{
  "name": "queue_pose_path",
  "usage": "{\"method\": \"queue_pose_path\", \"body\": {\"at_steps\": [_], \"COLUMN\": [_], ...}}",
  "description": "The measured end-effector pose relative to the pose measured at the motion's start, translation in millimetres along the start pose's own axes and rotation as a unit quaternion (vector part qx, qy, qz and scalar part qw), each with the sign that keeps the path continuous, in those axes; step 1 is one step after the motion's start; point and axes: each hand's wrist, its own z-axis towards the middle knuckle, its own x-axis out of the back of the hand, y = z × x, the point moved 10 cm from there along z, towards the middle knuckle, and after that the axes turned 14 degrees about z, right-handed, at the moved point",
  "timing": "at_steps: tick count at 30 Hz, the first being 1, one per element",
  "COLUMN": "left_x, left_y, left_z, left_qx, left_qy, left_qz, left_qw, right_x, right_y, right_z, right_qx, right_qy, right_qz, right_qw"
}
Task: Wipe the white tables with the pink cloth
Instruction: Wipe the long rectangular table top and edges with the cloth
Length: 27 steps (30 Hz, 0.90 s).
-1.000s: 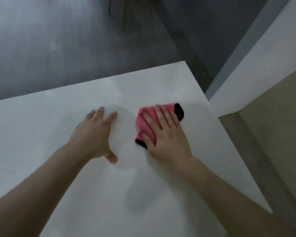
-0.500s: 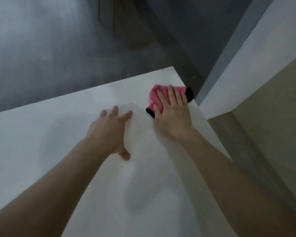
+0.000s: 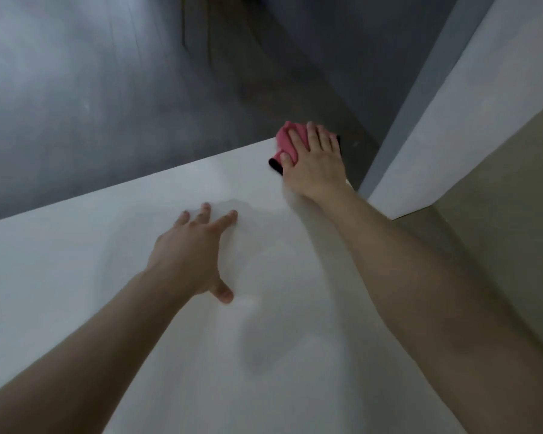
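While pink cloth (image 3: 286,145) lies beneath it, right grip (image 3: 315,166) presses down, fingers (image 3: 297,140) straight.

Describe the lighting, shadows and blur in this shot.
Head view: dim, cool, even light with no glare; soft-edged shadows lie on the white table near the left hand and beside the wrist of the right hand; the pink cloth looks slightly smeared at its edges; the grey floor beyond is soft and streaky.
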Motion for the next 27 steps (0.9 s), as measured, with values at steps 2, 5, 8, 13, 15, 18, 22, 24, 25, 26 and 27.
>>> {"method": "queue_pose_path", "body": {"at_steps": [2, 5, 8, 13, 15, 18, 22, 24, 25, 26, 27], "left_x": [1.0, 2.3, 5.0, 10.9, 5.3, -26.6, -67.2, -95.9, -113.5, -132.5, -148.3], "left_y": [-2.2, -2.0, -0.6, -3.4, 2.8, 15.4, -0.5, -9.5, -9.7, -7.6, -5.0], "left_z": [0.4, -1.3, -5.4, -29.6, -64.1, -128.6, -204.1, -237.3, -250.6, -260.7, -268.1], "left_qx": [0.004, 0.000, 0.002, 0.044, 0.052, 0.019, 0.014, 0.007, -0.010, -0.033, -0.057], "left_qy": [0.005, 0.012, 0.018, 0.094, 0.181, 0.266, 0.293, 0.256, 0.220, 0.176, 0.137], "left_qz": [0.001, 0.004, 0.011, -0.025, -0.030, -0.045, -0.086, -0.081, -0.084, -0.081, -0.074], "left_qw": [1.000, 1.000, 1.000, 0.994, 0.982, 0.963, 0.952, 0.963, 0.972, 0.981, 0.986], "right_x": [-3.7, -3.3, 1.9, -4.4, -4.0, -7.8, -14.1, -27.1, -38.0, -53.8, -72.9], "right_y": [-0.7, 16.0, 38.8, 52.9, 54.6, 54.6, 49.0, 16.0, -12.6, -47.2, -84.1], "right_z": [5.1, -87.2, -222.0, -324.8, -321.8, -319.8, -354.1, -390.9, -411.2, -429.1, -443.3], "right_qx": [0.002, 0.054, 0.070, 0.051, 0.033, 0.014, -0.035, -0.049, -0.041, -0.016, 0.023], "right_qy": [-0.007, 0.017, 0.036, 0.054, 0.061, 0.048, 0.077, 0.103, 0.119, 0.125, 0.109], "right_qz": [-0.012, -0.015, -0.010, 0.000, -0.002, -0.012, -0.012, -0.017, -0.012, 0.001, 0.018], "right_qw": [1.000, 0.998, 0.997, 0.997, 0.998, 0.999, 0.996, 0.993, 0.992, 0.992, 0.994]}}
